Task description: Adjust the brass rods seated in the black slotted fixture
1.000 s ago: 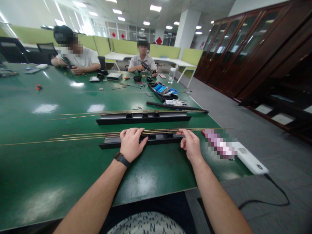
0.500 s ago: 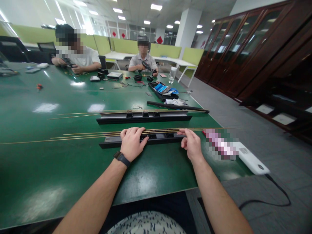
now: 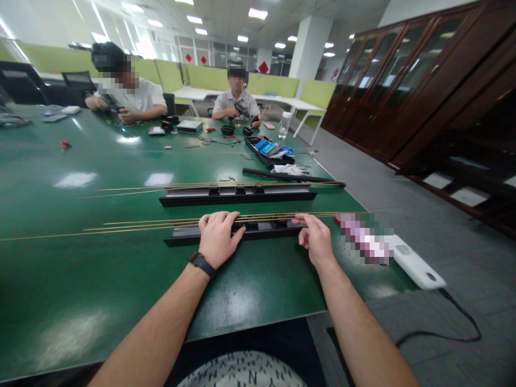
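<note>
Left hand (image 3: 220,236) covers black rail (image 3: 266,233), fingers together, thumb apart, grip hidden; right hand (image 3: 316,237), pinch uncertain, meets gold-colored rods (image 3: 266,217) along rail. Rods could slide if left fingers lift.

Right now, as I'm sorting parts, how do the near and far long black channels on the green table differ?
The near long black channel is partly covered by the left hand and right hand; the far long black channel has no hand over it. One thin gold-coloured rod along the near channel reaches the picture's left edge; the rods along the far channel end short of it. Both lie on the shiny green table.
</note>
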`<act>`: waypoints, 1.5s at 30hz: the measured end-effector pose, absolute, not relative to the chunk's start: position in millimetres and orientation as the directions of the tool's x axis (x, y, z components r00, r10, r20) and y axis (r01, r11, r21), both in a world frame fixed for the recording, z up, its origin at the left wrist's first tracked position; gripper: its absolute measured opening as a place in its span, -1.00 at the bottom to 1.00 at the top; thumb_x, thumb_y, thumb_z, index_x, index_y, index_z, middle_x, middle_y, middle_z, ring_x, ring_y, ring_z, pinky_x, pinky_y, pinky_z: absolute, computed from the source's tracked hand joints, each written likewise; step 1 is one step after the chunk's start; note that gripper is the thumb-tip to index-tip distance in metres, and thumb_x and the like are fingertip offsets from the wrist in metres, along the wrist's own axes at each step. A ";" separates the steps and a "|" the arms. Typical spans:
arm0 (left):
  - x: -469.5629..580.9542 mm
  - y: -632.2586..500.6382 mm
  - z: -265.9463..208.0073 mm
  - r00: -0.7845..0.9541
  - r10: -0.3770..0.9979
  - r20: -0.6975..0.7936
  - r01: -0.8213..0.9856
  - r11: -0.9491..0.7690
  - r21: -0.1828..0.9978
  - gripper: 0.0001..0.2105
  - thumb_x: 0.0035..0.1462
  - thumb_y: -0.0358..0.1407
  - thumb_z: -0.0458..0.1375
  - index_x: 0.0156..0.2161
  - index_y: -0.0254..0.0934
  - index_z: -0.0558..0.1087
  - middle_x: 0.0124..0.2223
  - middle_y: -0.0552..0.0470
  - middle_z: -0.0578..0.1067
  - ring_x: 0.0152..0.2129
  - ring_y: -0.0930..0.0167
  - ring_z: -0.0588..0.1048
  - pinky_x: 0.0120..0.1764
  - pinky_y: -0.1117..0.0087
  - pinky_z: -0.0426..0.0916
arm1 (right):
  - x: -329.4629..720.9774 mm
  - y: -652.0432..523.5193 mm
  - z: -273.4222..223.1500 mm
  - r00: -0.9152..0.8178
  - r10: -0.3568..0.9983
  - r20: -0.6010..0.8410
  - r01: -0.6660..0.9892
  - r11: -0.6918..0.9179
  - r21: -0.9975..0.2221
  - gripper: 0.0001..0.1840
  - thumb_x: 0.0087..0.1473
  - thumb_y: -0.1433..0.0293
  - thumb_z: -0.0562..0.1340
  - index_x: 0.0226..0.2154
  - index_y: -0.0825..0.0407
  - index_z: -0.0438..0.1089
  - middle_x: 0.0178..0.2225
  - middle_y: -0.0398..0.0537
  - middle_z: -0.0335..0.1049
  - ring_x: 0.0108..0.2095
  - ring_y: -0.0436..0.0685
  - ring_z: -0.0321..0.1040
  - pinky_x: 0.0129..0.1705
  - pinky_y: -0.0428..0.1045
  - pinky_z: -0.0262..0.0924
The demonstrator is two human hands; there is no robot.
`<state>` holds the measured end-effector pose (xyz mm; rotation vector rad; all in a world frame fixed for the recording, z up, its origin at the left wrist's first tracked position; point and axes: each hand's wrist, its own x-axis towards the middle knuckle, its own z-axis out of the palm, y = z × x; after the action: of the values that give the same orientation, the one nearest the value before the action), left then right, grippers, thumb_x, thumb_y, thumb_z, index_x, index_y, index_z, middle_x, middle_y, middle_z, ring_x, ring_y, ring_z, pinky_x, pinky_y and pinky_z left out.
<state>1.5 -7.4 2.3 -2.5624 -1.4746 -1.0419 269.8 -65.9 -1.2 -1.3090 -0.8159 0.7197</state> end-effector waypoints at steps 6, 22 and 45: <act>0.8 -7.5 2.2 0.345 0.766 0.543 0.777 -0.557 0.293 -0.71 0.28 -0.13 0.19 0.06 -0.14 0.48 -0.01 -0.09 0.59 -0.01 0.17 0.49 0.09 0.03 0.11 | 272.7 -64.5 -2.9 0.583 0.803 0.121 -0.004 0.152 -0.988 -0.55 0.12 0.03 0.30 -0.22 0.09 0.53 -0.26 0.06 0.59 -0.77 -0.13 0.18 -0.80 -0.18 -0.20; 0.9 -7.1 2.3 0.352 0.767 0.537 0.774 -0.561 0.295 -0.70 0.28 -0.13 0.18 0.06 -0.13 0.47 0.00 -0.09 0.58 0.00 0.17 0.49 0.08 0.03 0.12 | 271.2 -64.8 -1.4 0.587 0.801 0.119 0.010 0.140 -0.990 -0.54 0.12 0.02 0.28 -0.23 0.10 0.53 -0.26 0.08 0.59 -0.77 -0.14 0.17 -0.80 -0.18 -0.20; 2.0 -9.1 5.6 0.343 0.785 0.516 0.779 -0.544 0.311 -0.71 0.28 -0.13 0.18 0.06 -0.11 0.47 0.01 -0.08 0.58 0.01 0.18 0.47 0.09 0.05 0.12 | 271.9 -67.4 -1.3 0.493 0.862 0.121 0.010 0.134 -0.991 -0.51 0.12 -0.01 0.30 -0.16 0.08 0.54 -0.20 0.09 0.60 -0.74 -0.13 0.20 -0.80 -0.17 -0.18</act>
<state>2.0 -9.1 5.6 -2.5821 -1.5043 -1.0008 271.9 -67.4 -1.3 -1.2966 -0.8684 0.7459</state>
